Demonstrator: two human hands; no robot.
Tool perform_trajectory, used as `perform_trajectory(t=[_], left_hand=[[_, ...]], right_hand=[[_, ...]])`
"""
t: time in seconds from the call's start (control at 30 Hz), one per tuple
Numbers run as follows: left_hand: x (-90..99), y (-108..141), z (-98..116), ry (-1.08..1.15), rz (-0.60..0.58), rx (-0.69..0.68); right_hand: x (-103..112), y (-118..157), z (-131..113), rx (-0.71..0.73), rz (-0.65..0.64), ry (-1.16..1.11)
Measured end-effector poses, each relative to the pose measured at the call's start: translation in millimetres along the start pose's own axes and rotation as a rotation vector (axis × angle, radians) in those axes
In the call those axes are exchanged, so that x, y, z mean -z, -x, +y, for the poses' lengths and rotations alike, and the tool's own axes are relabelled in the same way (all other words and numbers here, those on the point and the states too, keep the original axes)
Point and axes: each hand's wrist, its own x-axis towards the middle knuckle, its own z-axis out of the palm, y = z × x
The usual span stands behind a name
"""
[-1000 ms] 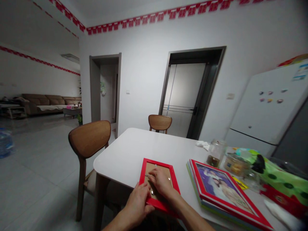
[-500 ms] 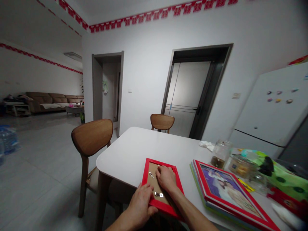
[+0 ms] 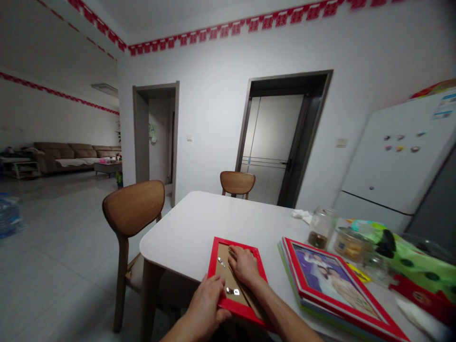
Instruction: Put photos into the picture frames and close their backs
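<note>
A red picture frame (image 3: 245,311) lies back side up at the near edge of the white table (image 3: 199,218), its brown backing board (image 3: 223,276) showing with small metal clips (image 3: 232,291). The board's right part looks raised from the frame. My left hand (image 3: 208,301) grips the frame's near left edge, thumb on the near side and fingers on top. My right hand (image 3: 245,266) rests on the board's far right part with its fingers curled at the board; the fingertips are partly hidden.
Right of the frame lies a stack of picture frames (image 3: 335,280), a wedding photo on top. Beyond stand a glass jar (image 3: 321,228), a glass container (image 3: 351,244), crumpled tissue (image 3: 301,215) and a green bag (image 3: 413,256). Wooden chairs (image 3: 137,209) stand at the table's left and far sides.
The view has shifted slightly. My right hand has moved a little toward the board's upper left, and a gap along the board's right part now shows more. My left hand keeps its grip.
</note>
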Motion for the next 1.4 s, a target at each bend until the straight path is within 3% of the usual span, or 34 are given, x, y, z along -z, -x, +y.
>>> perform_trajectory(t=[0.3, 0.57, 0.8, 0.93, 1.0, 1.1, 1.23, 1.4], left_hand=[[-4.8, -3, -4, 0.028, 0.034, 0.000], [-12.0, -8, -13, 0.073, 0.075, -0.034], [-1.8, -28, -8, 0.493, 0.321, 0.059], [13.9, -42, -22, 0.743, 0.471, 0.107], [25.0, -42, -37, 0.810, 0.503, 0.180], [43.0, -35, -62, 0.805, 0.510, 0.261], [61.6, -20, -89, 0.735, 0.482, 0.315], [75.4, -16, -109, 0.537, 0.515, 0.370]], right_hand=[[26, 48, 13, 0.046, -0.081, -0.043], [25, 35, 14, -0.011, -0.071, -0.262], [61, 27, -16, -0.020, -0.036, -0.238], [72, 26, -34, 0.024, -0.006, -0.317], [72, 27, -26, 0.028, 0.026, -0.312], [63, 31, 3, -0.006, 0.042, -0.197], [45, 42, 40, -0.087, -0.037, -0.015], [35, 47, 47, -0.179, -0.109, 0.070]])
